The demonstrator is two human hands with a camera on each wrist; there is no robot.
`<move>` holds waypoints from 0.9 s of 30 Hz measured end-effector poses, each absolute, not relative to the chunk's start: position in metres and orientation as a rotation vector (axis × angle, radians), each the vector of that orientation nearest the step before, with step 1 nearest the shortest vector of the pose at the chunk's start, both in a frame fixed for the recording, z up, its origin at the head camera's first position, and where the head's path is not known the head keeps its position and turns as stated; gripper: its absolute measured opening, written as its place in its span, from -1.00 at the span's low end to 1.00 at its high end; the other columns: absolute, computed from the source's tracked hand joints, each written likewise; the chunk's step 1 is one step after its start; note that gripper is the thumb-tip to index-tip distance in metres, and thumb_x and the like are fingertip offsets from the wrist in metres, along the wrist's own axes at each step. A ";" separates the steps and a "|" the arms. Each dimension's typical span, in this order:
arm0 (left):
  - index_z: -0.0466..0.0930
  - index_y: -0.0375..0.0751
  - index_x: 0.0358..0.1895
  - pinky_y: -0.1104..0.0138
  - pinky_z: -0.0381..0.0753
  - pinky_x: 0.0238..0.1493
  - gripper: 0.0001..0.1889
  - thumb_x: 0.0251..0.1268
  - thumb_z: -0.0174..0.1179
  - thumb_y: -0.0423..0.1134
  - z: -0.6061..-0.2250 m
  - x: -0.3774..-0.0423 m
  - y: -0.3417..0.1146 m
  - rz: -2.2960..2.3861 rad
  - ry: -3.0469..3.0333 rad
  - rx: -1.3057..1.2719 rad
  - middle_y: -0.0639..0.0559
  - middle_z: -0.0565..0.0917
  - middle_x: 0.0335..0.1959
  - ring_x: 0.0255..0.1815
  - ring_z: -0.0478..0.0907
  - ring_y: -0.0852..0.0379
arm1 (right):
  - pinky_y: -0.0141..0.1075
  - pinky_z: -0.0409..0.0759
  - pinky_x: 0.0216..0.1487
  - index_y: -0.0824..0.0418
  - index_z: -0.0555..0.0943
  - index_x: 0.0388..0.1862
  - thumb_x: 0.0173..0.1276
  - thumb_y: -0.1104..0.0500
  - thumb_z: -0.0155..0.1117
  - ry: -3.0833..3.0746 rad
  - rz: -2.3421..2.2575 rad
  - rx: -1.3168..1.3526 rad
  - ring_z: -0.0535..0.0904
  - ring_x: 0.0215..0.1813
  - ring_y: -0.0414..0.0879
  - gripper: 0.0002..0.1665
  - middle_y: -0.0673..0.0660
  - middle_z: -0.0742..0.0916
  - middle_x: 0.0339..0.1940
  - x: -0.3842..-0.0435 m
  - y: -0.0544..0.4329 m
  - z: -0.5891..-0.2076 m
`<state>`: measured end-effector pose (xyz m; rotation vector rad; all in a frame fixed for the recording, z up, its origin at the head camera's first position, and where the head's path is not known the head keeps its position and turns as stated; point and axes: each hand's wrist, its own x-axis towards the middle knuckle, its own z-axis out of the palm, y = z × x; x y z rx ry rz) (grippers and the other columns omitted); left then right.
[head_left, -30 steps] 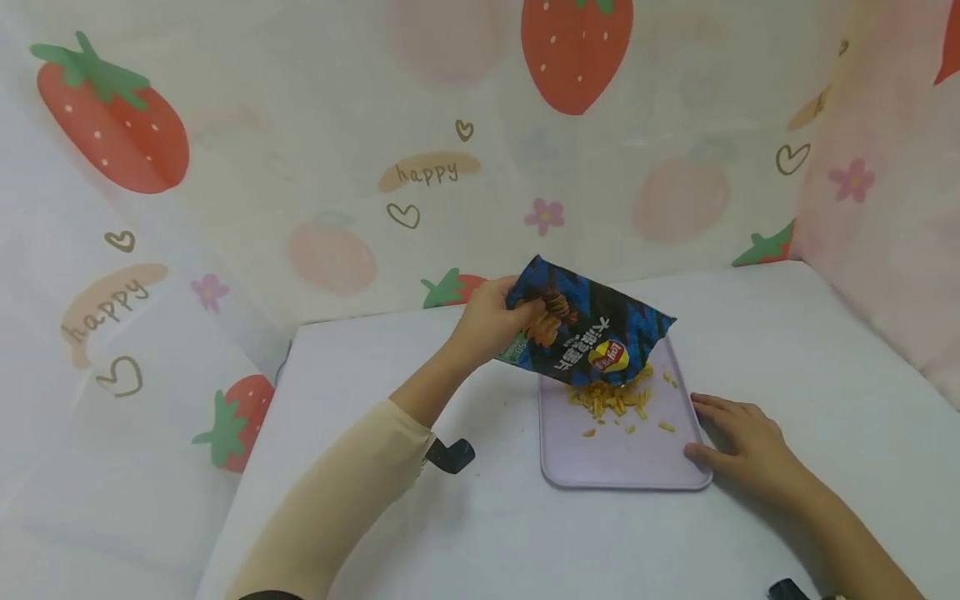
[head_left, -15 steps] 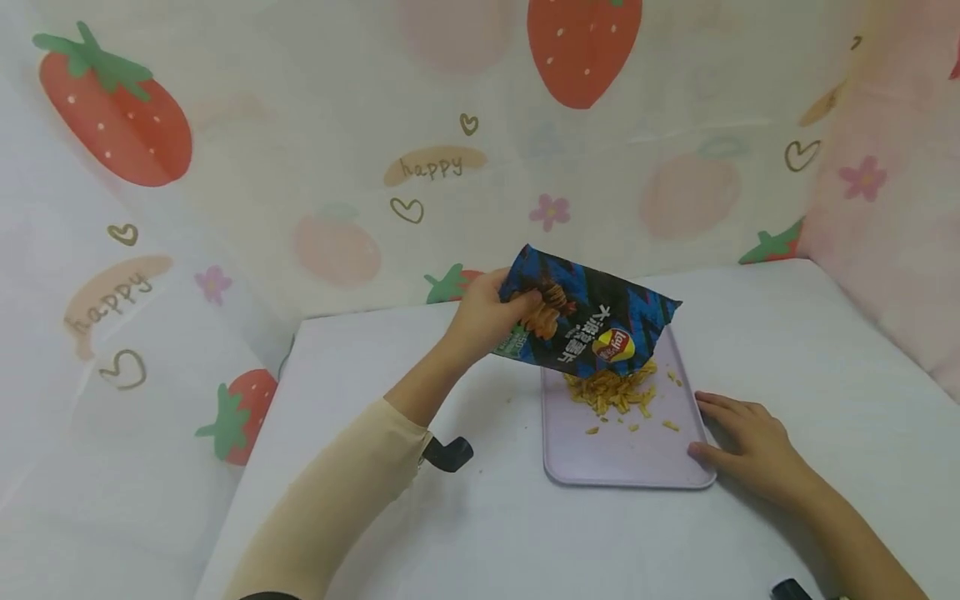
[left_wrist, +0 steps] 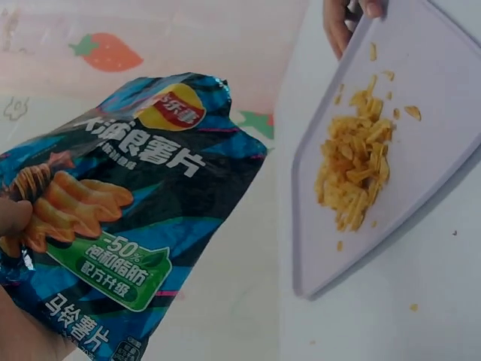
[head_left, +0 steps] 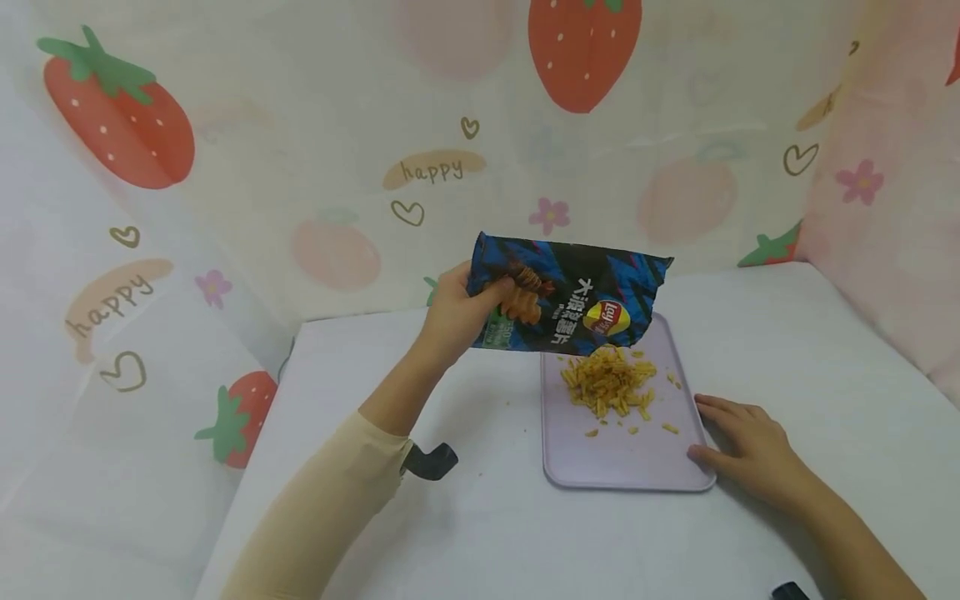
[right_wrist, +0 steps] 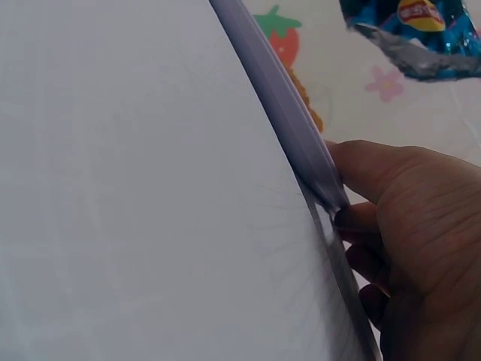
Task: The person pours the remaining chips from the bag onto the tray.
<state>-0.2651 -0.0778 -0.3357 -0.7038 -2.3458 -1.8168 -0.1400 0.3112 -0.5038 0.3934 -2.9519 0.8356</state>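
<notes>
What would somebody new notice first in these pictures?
Probably the blue chip bag, held by the left hand mid-frame in the head view. Next, yellow chip pieces heaped on the lilac tray, its edge touched by the right hand. Big red strawberries decorate the backdrop.

- I wear a plain beige sleeve [head_left: 322, 508] on my left arm, softly creased, ending a little short of the wrist.
- At its cuff I have a short black mount [head_left: 431, 461], smooth and bent like an elbow, with a blunt end.
- My right forearm [head_left: 840, 525] is bare as far as it shows, with a black tip [head_left: 790, 591] peeking out below it.
- My left fingers [head_left: 497, 293] and right fingers [head_left: 731, 408] are bare and slender.
</notes>
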 end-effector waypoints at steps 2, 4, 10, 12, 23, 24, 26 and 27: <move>0.68 -0.26 0.07 0.16 0.65 0.16 -0.74 0.46 0.28 -0.19 -0.338 -0.263 -0.083 -1.862 -2.300 -0.658 -0.10 0.76 -0.01 0.06 0.66 0.09 | 0.38 0.21 0.23 0.33 0.43 0.45 0.34 -0.13 0.43 -2.942 0.841 0.396 0.30 0.37 0.37 -0.14 0.34 0.45 0.50 -0.140 0.312 -0.505; 0.67 -0.29 0.06 0.19 0.65 0.14 -0.73 0.45 0.29 -0.21 -0.340 -0.262 -0.087 -1.900 -2.258 -0.613 -0.12 0.75 0.00 0.05 0.66 0.08 | 0.37 0.21 0.23 0.33 0.44 0.44 0.34 -0.13 0.43 -2.934 0.843 0.397 0.31 0.36 0.36 -0.14 0.33 0.45 0.49 -0.139 0.312 -0.506; 0.63 -0.23 0.11 0.22 0.67 0.13 -0.71 0.46 0.29 -0.17 -0.342 -0.255 -0.099 -1.987 -2.151 -0.509 -0.11 0.73 0.02 0.06 0.66 0.04 | 0.37 0.20 0.22 0.33 0.44 0.44 0.34 -0.13 0.43 -2.919 0.856 0.397 0.30 0.36 0.35 -0.15 0.32 0.46 0.49 -0.139 0.311 -0.505; 0.62 -0.20 0.11 0.19 0.68 0.11 -0.71 0.46 0.29 -0.15 -0.342 -0.251 -0.102 -2.011 -2.128 -0.473 -0.11 0.72 0.02 0.05 0.66 0.01 | 0.37 0.19 0.23 0.33 0.43 0.44 0.35 -0.13 0.43 -2.919 0.865 0.393 0.29 0.37 0.35 -0.14 0.32 0.45 0.50 -0.139 0.311 -0.505; 0.56 -0.09 0.18 0.12 0.64 0.19 -0.63 0.45 0.28 -0.02 -0.350 -0.236 -0.115 -2.049 -2.077 -0.266 -0.04 0.68 0.05 0.07 0.61 0.03 | 0.38 0.16 0.24 0.34 0.42 0.45 0.36 -0.12 0.42 -2.925 0.883 0.398 0.27 0.38 0.36 -0.14 0.33 0.43 0.51 -0.137 0.310 -0.500; 0.56 -0.09 0.18 0.12 0.64 0.17 -0.62 0.45 0.28 0.00 -0.351 -0.234 -0.116 -2.057 -2.074 -0.250 -0.04 0.68 0.05 0.06 0.61 0.02 | 0.38 0.17 0.24 0.34 0.42 0.45 0.36 -0.12 0.41 -2.924 0.881 0.399 0.28 0.38 0.36 -0.15 0.33 0.43 0.51 -0.137 0.310 -0.500; 0.55 -0.07 0.19 0.13 0.64 0.16 -0.60 0.43 0.29 0.03 -0.353 -0.230 -0.118 -2.073 -2.076 -0.211 -0.04 0.68 0.05 0.06 0.60 0.01 | 0.38 0.17 0.24 0.35 0.42 0.45 0.36 -0.13 0.41 -2.925 0.875 0.400 0.28 0.38 0.35 -0.14 0.33 0.43 0.51 -0.136 0.311 -0.501; 0.55 -0.06 0.19 0.13 0.64 0.16 -0.59 0.43 0.29 0.05 -0.355 -0.229 -0.119 -2.080 -2.079 -0.190 -0.04 0.67 0.06 0.06 0.60 0.01 | 0.38 0.17 0.24 0.35 0.42 0.45 0.36 -0.13 0.41 -2.927 0.874 0.400 0.28 0.38 0.35 -0.14 0.33 0.43 0.51 -0.136 0.311 -0.501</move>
